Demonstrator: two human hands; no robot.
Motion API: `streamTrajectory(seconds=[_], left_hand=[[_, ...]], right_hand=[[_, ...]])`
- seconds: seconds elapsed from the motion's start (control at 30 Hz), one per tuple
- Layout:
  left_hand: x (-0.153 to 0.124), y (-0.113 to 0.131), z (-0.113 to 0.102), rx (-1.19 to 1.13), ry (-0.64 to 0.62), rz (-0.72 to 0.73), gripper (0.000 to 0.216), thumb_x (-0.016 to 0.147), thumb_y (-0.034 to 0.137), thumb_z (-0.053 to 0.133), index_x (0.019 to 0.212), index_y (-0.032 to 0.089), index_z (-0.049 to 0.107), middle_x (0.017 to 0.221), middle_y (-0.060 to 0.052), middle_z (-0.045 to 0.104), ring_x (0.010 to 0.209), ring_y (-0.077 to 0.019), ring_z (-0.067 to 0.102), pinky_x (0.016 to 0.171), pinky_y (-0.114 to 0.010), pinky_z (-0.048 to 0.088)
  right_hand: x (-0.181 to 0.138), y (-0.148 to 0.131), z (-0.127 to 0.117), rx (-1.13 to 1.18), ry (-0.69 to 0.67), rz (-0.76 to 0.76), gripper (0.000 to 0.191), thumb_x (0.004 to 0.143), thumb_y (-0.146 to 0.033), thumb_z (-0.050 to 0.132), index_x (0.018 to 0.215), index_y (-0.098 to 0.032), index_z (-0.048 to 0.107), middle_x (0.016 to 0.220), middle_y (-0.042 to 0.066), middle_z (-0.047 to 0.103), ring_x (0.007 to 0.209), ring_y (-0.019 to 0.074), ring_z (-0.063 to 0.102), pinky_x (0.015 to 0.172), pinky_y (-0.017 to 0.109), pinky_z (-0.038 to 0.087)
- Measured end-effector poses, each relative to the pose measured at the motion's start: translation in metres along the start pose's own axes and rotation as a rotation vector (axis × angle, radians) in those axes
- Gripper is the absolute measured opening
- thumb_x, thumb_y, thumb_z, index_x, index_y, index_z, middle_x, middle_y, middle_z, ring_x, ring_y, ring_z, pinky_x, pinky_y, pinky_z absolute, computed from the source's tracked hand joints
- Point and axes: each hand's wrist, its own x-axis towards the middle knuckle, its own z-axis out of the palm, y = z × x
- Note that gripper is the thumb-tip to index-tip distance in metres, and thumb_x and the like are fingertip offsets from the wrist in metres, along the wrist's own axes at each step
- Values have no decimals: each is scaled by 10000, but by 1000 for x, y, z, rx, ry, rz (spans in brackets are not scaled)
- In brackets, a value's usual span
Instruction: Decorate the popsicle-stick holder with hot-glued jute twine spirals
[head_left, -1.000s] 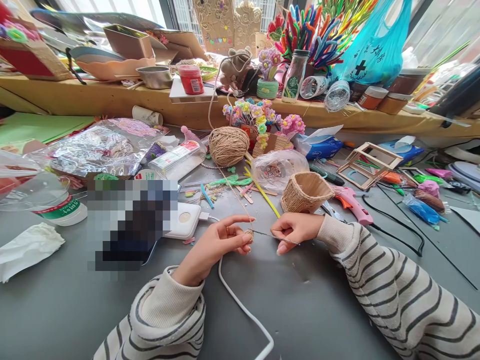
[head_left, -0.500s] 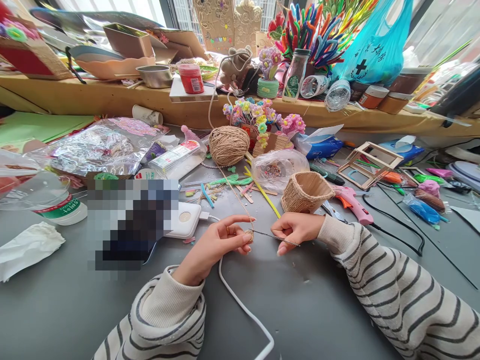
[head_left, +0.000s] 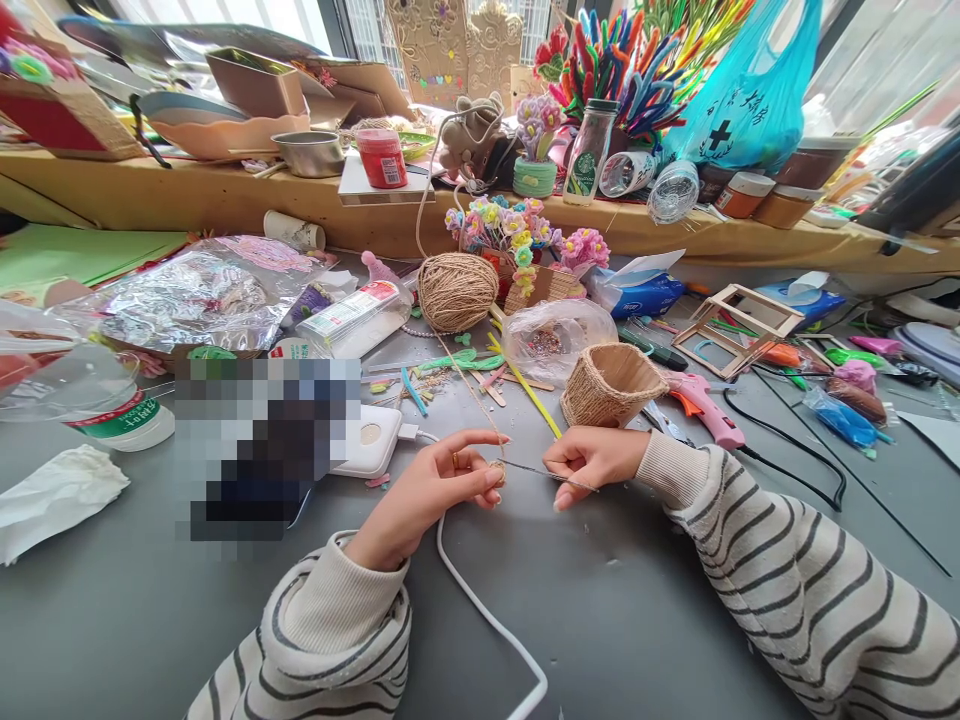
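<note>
Between thumb and fingers of my left hand (head_left: 446, 482) is pinched a small loop of jute twine (head_left: 498, 472), its index finger stretched out along the strand. From there the twine runs up to the ball of jute twine (head_left: 457, 292) behind. My right hand (head_left: 589, 465) grips a thin metal crochet hook (head_left: 536, 470), whose tip reaches the twine at my left fingertips. Just behind my right hand stands a twine-wrapped container (head_left: 611, 388), open at the top and tilted slightly. The exact stitch at the hook's tip is too small to make out.
A pink glue gun (head_left: 709, 408) with a black cord lies at the right. A white power bank (head_left: 369, 440) and a blurred dark device sit left, their white cable (head_left: 480, 600) crossing the grey table. Several craft scraps, a wooden frame (head_left: 739, 330) and tissue packs are behind.
The hook's tip has shifted very slightly at the twine by my left fingertips. Both hands stay nearly in the same place.
</note>
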Motion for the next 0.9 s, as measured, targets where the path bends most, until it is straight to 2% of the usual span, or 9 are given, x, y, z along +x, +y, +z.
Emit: streamTrajectory(seconds=[0.17, 0.3, 0.37, 0.43, 0.53, 0.63, 0.7, 0.8, 0.9], left_hand=[[-1, 1, 0, -6, -5, 1, 374, 668, 257, 629, 1021, 170, 540, 572, 51, 483, 548, -77, 513, 578, -211, 424], [0, 0, 0, -36, -5, 24, 551, 671, 231, 629, 1178, 195, 416, 554, 62, 492, 547, -88, 524, 576, -221, 426], [0, 0, 0, -47, 2, 47, 596, 673, 218, 627, 1211, 202, 372, 547, 64, 492, 555, -95, 531, 582, -228, 431], [0, -1, 0, -57, 15, 77, 592, 677, 215, 624, 1210, 200, 366, 541, 65, 489, 556, -98, 531, 584, -231, 434], [-4, 0, 0, -61, 54, 127, 551, 692, 220, 612, 1191, 194, 381, 549, 60, 498, 552, -91, 527, 582, -222, 431], [-7, 2, 0, -77, 104, 174, 525, 690, 222, 614, 1167, 195, 395, 565, 60, 503, 554, -87, 530, 573, -214, 431], [-9, 2, 1, -90, 124, 193, 520, 680, 220, 624, 1149, 198, 401, 562, 66, 498, 555, -89, 536, 571, -213, 432], [-10, 3, 4, -108, 145, 222, 505, 673, 218, 631, 1126, 206, 406, 552, 73, 495, 566, -90, 545, 588, -217, 441], [-8, 3, 8, -131, 150, 262, 480, 671, 209, 634, 1099, 211, 416, 570, 75, 500, 583, -87, 550, 611, -222, 451]], right_hand=[[1, 3, 0, 76, 28, -11, 415, 636, -427, 627, 485, -155, 352, 429, -99, 316, 429, 22, 270, 417, 183, 198], [-1, -3, 0, 72, 30, 31, 413, 626, -449, 624, 485, -155, 370, 423, -87, 374, 406, 25, 279, 396, 188, 192], [-4, -8, 4, 74, 81, 50, 422, 627, -463, 612, 482, -158, 359, 437, -81, 391, 401, 23, 281, 393, 188, 196], [-6, -14, 11, 33, 198, 66, 409, 637, -472, 598, 489, -155, 386, 442, -79, 384, 412, 28, 286, 403, 188, 207], [-10, -20, 24, -167, 448, 139, 359, 655, -458, 588, 520, -144, 481, 456, -61, 404, 447, 47, 317, 428, 194, 233], [-10, -25, 35, -469, 614, 273, 244, 691, -340, 590, 555, -142, 548, 518, -12, 531, 497, 81, 430, 478, 209, 283], [-10, -30, 39, -628, 650, 352, 147, 690, -276, 601, 622, -146, 595, 636, 32, 618, 598, 130, 525, 524, 223, 317], [-8, -37, 42, -741, 652, 436, 97, 686, -230, 608, 732, -147, 626, 789, 80, 657, 756, 192, 584, 585, 238, 356], [-9, -38, 44, -775, 654, 437, 93, 709, -173, 575, 785, -147, 623, 819, 79, 655, 797, 194, 591, 625, 238, 374]])
